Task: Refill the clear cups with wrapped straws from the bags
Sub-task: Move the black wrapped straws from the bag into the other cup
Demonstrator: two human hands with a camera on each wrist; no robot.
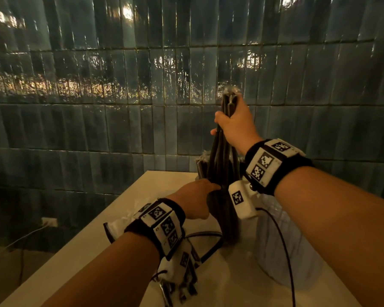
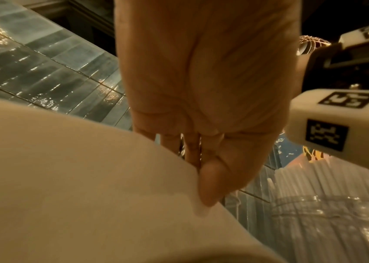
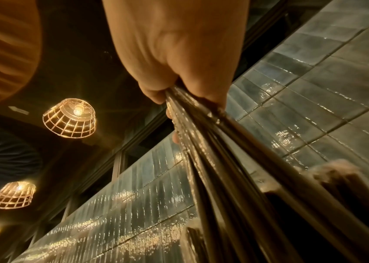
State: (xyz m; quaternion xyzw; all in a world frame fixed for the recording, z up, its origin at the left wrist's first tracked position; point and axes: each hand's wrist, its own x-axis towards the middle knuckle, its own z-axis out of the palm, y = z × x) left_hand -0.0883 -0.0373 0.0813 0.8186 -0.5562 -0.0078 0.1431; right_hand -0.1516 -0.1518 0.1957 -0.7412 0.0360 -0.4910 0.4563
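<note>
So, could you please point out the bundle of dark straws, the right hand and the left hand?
bundle of dark straws (image 1: pixel 221 160), head view, mid-length below the grip.
right hand (image 1: pixel 236 124), head view, back of the hand gripping the bundle.
left hand (image 1: pixel 195 197), head view, back of the hand by the bundle's base.

Head view looks down at the table; both wrist views face the tiled wall closely.

Probably a café: glazed tile wall, wire lamps.
</note>
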